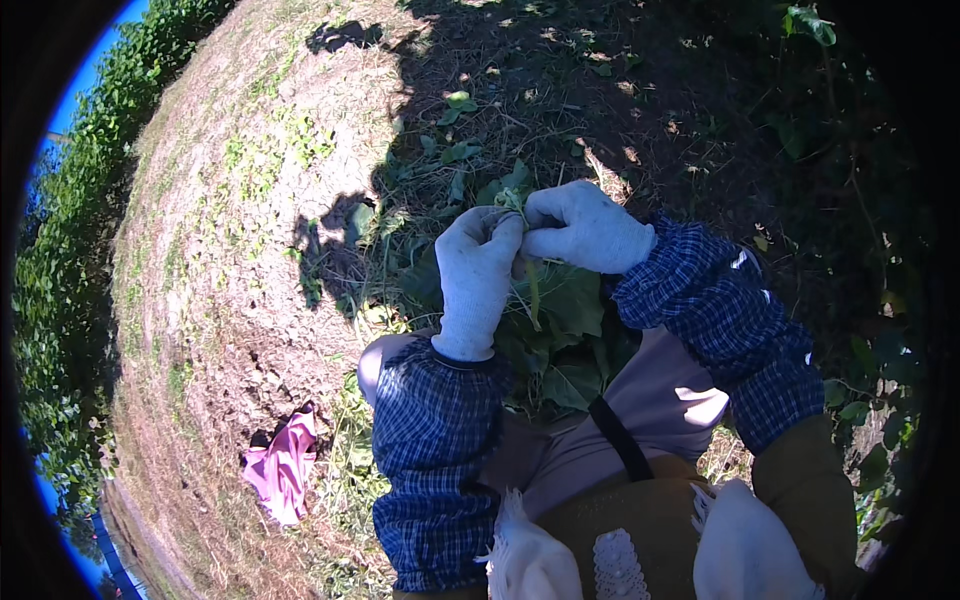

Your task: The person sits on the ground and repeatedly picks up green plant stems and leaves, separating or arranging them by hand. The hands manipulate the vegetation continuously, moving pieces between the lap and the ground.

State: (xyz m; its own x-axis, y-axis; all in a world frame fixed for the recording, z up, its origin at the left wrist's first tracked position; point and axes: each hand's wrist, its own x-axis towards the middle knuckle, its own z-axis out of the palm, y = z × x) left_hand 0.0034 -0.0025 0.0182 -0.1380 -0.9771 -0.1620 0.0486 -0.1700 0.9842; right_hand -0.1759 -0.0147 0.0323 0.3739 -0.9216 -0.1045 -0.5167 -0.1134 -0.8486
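My left hand (482,259), in a white knit glove, and my right hand (581,227), gloved the same way, meet over the ground in front of my knees. Their fingertips pinch a green plant stem (533,292) whose lower end hangs below the gloves. A pale green tuft (509,198) sticks up between the fingers. Beneath the hands lie large green leaves (574,304) mixed with grassy stalks. The fingers hide the middle of the stem.
A pink cloth (287,466) lies on the sunlit dry ground at the lower left. Cut grass and leaves (457,161) cover the shaded ground ahead. A leafy hedge (64,300) runs along the left, and darker foliage (874,367) stands at the right.
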